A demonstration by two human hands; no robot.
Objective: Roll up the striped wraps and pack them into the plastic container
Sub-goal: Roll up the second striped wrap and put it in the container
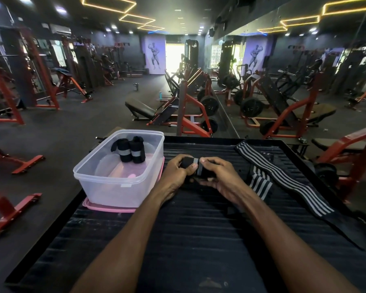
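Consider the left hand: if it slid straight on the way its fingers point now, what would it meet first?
The left hand points rightward at the rolled wrap it already grips, with the right hand just beyond. Past those, probably the folded striped wrap, though depth is unclear.

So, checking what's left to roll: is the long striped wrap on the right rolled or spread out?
Spread out. The long striped wrap lies flat and unrolled across the black platform.

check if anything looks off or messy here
Mostly tidy. One long striped wrap lies unrolled across the black platform, its near end hanging over the right edge. Two rolled wraps stand in the plastic container, which sits on its pink lid.
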